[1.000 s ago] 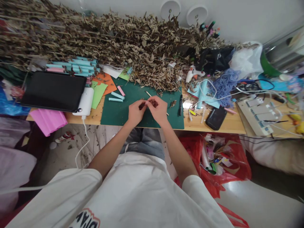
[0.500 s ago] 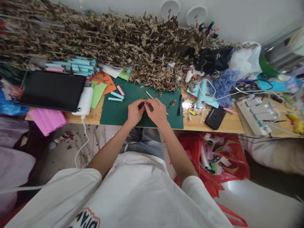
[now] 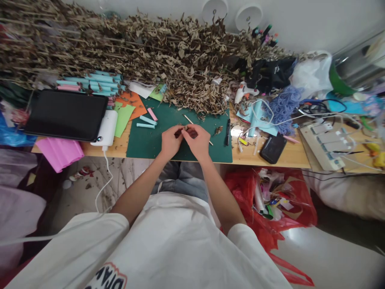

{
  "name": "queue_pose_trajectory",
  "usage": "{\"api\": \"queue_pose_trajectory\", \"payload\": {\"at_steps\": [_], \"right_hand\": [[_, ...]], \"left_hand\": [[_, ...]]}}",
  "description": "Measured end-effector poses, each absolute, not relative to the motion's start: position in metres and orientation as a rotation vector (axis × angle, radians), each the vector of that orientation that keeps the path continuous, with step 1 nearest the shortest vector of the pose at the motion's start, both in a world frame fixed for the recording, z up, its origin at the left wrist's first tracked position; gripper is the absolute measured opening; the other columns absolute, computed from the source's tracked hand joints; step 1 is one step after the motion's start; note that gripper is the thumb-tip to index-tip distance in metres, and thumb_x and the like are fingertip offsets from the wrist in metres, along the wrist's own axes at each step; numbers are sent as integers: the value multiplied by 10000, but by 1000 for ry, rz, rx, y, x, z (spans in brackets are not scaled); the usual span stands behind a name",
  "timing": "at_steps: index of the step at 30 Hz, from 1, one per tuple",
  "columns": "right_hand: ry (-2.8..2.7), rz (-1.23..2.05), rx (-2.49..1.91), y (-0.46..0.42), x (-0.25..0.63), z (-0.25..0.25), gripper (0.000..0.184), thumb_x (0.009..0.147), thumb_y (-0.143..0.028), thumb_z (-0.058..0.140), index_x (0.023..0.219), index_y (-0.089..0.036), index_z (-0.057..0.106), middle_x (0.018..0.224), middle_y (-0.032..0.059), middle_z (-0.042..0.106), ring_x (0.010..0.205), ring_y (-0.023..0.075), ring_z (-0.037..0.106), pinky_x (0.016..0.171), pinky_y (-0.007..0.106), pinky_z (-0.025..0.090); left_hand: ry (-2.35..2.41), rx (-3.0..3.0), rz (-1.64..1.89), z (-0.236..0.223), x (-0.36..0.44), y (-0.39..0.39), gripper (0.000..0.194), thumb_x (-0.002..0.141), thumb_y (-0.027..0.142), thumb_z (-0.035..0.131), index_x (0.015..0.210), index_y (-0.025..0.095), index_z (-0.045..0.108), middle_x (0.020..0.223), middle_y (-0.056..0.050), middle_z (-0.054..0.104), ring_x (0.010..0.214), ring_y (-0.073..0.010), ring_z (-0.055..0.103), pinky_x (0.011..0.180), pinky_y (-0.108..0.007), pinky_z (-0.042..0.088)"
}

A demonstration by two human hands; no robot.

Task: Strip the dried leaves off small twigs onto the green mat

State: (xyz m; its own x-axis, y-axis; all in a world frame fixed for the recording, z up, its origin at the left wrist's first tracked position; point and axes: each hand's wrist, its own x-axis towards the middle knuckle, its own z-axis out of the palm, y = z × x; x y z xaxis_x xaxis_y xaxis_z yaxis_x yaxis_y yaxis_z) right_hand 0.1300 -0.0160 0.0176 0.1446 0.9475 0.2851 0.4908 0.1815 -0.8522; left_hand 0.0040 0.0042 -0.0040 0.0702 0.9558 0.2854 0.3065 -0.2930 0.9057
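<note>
Left hand (image 3: 171,143) and right hand (image 3: 198,141), frame centre: fingers pinching one small brownish piece (image 3: 185,127), too small to identify surely; two-handed, apparently for fine control. Green mat (image 3: 142,148): beneath. Paper rolls (image 3: 148,120): mat's upper left, presumably leaving working room.

Left arm (image 3: 138,185) angles up from lower left, right arm (image 3: 223,192) from lower right. Left hand (image 3: 171,141) and right hand (image 3: 198,141) meet near frame center, wrists fairly straight, fingers (image 3: 192,127) curled, thumbs and index tips pinching close together.
</note>
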Motion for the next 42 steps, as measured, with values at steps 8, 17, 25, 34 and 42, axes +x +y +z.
{"api": "queue_pose_trajectory", "payload": {"at_steps": [8, 17, 25, 34, 42], "right_hand": [[-1711, 381, -1399, -20, 131, 24, 199, 959, -288, 487, 971, -221, 675, 967, 75, 693, 895, 189, 644, 841, 349, 548], [-1703, 300, -1588, -22, 146, 36, 249, 985, -298, 430, 1082, -176, 624, 983, 78, 651, 841, 165, 620, 796, 299, 528], [-1890, 220, -2202, -12, 168, 44, 202, 925, -205, 484, 1020, -118, 640, 1090, 175, 611, 1001, 282, 622, 866, 394, 487], [-1757, 286, -2049, -9, 169, 61, 260, 904, -158, 466, 1136, -127, 577, 874, 113, 692, 810, 244, 673, 794, 399, 529], [-1374, 612, -1284, -9, 153, 81, 174, 945, -399, 515, 956, -233, 566, 832, -4, 645, 702, 124, 665, 669, 259, 575]], "left_hand": [[1242, 1671, 1226, -3, 4, 3, 203, 843, 155, 608, 990, 195, 742, 898, -53, 746, 792, -164, 679, 755, -286, 541], [1282, 1639, 1252, 2, 6, 2, 108, 821, 191, 680, 919, 180, 725, 883, -35, 739, 746, -142, 666, 704, -247, 525], [1328, 1564, 1213, 8, 7, 1, 56, 798, 206, 720, 836, 181, 687, 806, -9, 726, 675, -126, 646, 694, -242, 520], [1329, 1617, 1228, 2, 6, 3, 126, 786, 203, 732, 910, 184, 724, 833, -12, 734, 697, -136, 646, 713, -252, 517], [1313, 1619, 1243, -5, 7, 5, 120, 778, 202, 749, 896, 179, 746, 876, -42, 748, 723, -155, 658, 719, -272, 522]]}}
